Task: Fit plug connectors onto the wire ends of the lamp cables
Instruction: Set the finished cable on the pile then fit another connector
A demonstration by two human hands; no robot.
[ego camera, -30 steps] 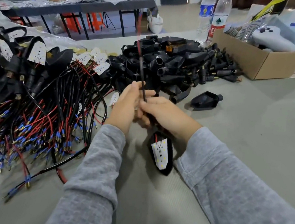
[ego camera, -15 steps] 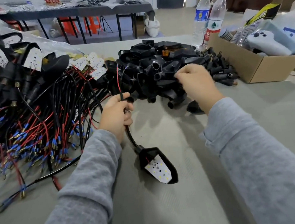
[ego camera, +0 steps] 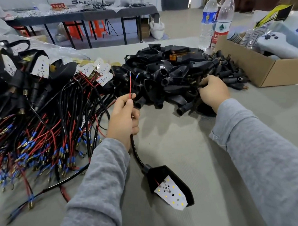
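Cable (ego camera: 136,151) with its lamp head (ego camera: 169,185) on the table stays pinched upright in the left hand (ego camera: 122,118); the right hand (ego camera: 213,91) has left it, fingers curling into the connector pile (ego camera: 173,74), seemingly to fetch a plug.

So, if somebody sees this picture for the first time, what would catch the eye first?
Probably the big tangle of red and black cables on the left, beside the heap of black plug connectors mid-table. Then the left hand gripping one lamp cable, and the right hand in the heap.
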